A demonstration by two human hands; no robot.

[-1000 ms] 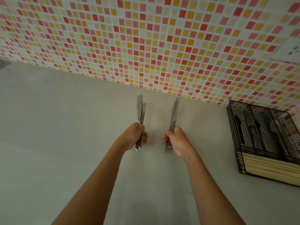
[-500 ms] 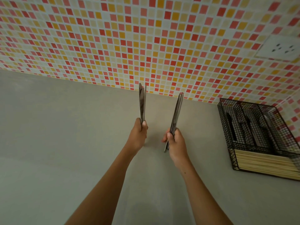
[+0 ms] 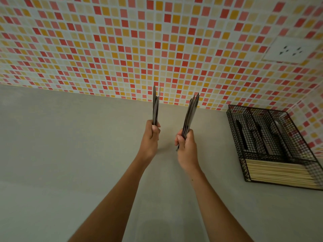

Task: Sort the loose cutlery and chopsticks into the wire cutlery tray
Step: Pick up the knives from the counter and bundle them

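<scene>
My left hand (image 3: 151, 137) grips a small bunch of steel table knives (image 3: 155, 106) by the handles, blades upright. My right hand (image 3: 186, 145) grips a second, thicker bunch of knives (image 3: 191, 112), tilted slightly right. Both hands are raised above the grey counter, a hand's width apart. The black wire cutlery tray (image 3: 232, 130) stands at the right, well clear of my right hand. Its long back compartments hold steel cutlery (image 3: 257, 135). Its front compartment is filled with pale wooden chopsticks (image 3: 279, 173).
The grey counter (image 3: 70, 145) runs back to a wall of red, orange and cream mosaic tiles (image 3: 122, 49). A white wall socket (image 3: 291, 49) sits on the tiles above the tray. The tray stands in the corner where a side wall meets the back wall.
Both hands have lifted the knife bunches up from the counter, so the blades now reach the tiled wall in view. The view has shifted, bringing the socket further in.
</scene>
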